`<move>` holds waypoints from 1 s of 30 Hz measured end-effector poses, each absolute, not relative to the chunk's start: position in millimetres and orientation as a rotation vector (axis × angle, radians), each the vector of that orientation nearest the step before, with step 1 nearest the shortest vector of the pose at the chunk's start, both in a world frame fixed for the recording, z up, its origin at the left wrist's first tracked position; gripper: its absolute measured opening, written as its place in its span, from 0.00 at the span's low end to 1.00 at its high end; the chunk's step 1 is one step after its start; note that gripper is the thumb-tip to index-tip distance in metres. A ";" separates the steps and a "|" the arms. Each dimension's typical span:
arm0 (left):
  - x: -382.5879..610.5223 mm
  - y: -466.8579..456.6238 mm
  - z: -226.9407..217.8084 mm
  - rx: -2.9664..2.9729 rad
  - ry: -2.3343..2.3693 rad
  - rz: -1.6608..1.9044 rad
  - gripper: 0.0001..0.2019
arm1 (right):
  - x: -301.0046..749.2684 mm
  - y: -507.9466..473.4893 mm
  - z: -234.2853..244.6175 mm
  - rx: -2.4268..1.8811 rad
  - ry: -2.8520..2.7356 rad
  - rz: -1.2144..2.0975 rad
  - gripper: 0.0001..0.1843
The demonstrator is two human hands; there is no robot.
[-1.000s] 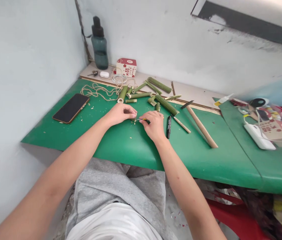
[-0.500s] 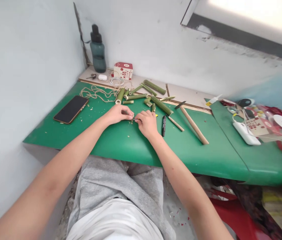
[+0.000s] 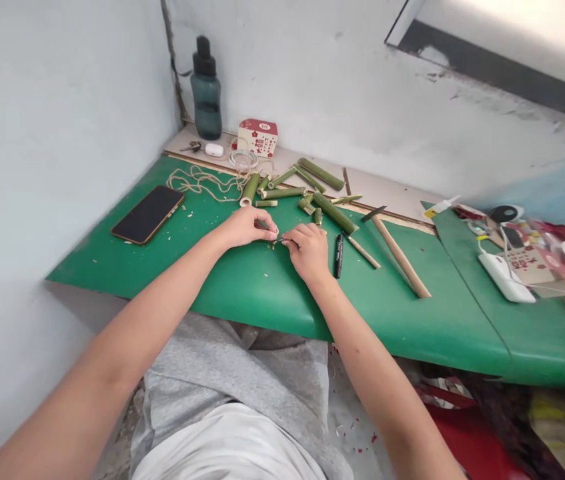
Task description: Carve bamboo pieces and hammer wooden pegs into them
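Note:
Both my hands rest on the green table (image 3: 242,287), close together. My left hand (image 3: 245,227) is curled, its fingertips pinching a small bamboo piece that is mostly hidden. My right hand (image 3: 308,250) is closed around a thin tool whose dark tip (image 3: 279,240) points left at the left fingertips; its yellow part showed earlier. Small pale shavings lie around the hands. A black marker (image 3: 338,255) lies just right of my right hand.
Several green bamboo sections (image 3: 333,212) and a coil of twine (image 3: 202,181) lie behind the hands. A phone (image 3: 148,214) lies at left, a hammer (image 3: 398,250) at right. A bottle (image 3: 206,93) and a small red box (image 3: 257,137) stand by the wall. Clutter and a white charger (image 3: 506,277) sit far right.
The hands have stayed together on the small piece, with slight finger shifts. The head camera has swung a little, shifting the whole scene.

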State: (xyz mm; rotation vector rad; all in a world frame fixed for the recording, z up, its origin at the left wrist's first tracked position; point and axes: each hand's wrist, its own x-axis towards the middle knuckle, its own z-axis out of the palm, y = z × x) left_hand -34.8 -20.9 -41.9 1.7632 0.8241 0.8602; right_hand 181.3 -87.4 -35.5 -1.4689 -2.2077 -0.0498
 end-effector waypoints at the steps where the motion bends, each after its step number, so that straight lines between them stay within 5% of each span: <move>1: -35.0 -20.8 -41.5 1.776 0.822 0.854 0.11 | 180.7 -87.3 -35.2 -1.481 -2.216 -0.051 0.08; 30: -40.8 -17.9 -40.3 1.713 0.756 0.788 0.15 | 187.7 -80.6 -32.9 -1.351 -2.282 -0.033 0.10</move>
